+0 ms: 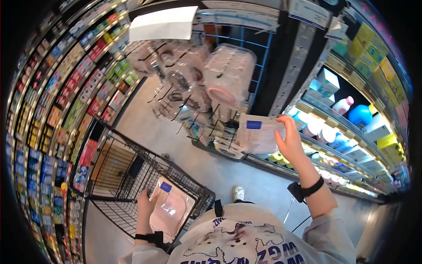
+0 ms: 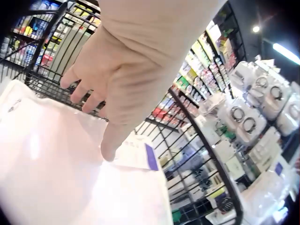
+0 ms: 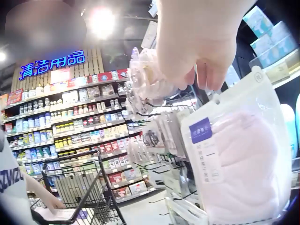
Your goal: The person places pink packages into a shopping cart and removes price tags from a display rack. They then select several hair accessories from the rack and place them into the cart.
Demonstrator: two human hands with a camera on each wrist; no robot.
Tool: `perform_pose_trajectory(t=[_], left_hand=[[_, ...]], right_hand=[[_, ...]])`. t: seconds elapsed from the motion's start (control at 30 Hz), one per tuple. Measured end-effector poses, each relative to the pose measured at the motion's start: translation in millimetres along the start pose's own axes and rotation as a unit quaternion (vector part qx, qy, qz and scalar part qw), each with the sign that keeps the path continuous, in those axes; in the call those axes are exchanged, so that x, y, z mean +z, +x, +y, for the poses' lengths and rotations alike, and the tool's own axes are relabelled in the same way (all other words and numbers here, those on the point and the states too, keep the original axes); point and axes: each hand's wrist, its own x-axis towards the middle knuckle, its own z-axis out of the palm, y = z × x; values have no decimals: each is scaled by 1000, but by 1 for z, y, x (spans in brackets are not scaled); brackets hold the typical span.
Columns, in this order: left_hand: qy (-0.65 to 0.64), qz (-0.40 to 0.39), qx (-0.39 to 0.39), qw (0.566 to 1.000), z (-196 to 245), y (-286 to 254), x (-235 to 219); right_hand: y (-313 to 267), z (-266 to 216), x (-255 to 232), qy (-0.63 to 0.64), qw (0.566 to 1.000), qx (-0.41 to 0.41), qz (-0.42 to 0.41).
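A flat clear pack with a pink pad and purple label (image 1: 172,209) lies at the near side of the cart. My left hand (image 1: 145,207) is at its edge; in the left wrist view the thumb of my left hand (image 2: 126,89) touches the pack (image 2: 56,159) beside the label, fingers loosely bent past the edge. A similar pack (image 1: 259,134) is upright by the rack, my right hand (image 1: 290,141) at its right side with thumb and forefinger apart. In the right wrist view, the fingertips of my right hand (image 3: 199,56) are just above the top of this pack (image 3: 243,164), near its hole.
The black wire cart (image 1: 127,152) stands at the left. Ahead, a blue wire rack (image 1: 259,66) has hooks with clear-packed goods (image 1: 231,72). Lit shelves (image 1: 338,123) with bottles and boxes run along the right, more stocked shelves (image 1: 66,97) along the left. Grey floor (image 1: 193,163) shows between.
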Motion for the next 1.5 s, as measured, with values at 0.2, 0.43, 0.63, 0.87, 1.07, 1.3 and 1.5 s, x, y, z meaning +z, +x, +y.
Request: perform_pose_trajectory(t=[0.2,0.43,0.63,0.87,1.07,1.3,1.5], left_hand=[[-225,-1,266,937,222,0,-67],[-238,50,483,841,398,30,-64],[-258,74,458,848,475,41,-50],[-233,-101,423,870,514,40,-32],[-247,-98,461,846,511,48,-23],[-234,-156,422,862,509,41,-42],[-201,-226,412,859,508,39,-57]], right_hand=[[-2,29,6,-212,976,40,29],[-5,35,1,-315,948,20,-29],[-18,42,-25,-317,944,-36,-82],[-27,50,-64,-287,937,-41,-193],[-25,43,-78,-204,955,-29,-214],[-22,30,-84,-222,951,-120,-178],[-28,30,-79,-174,967,-124,-141]])
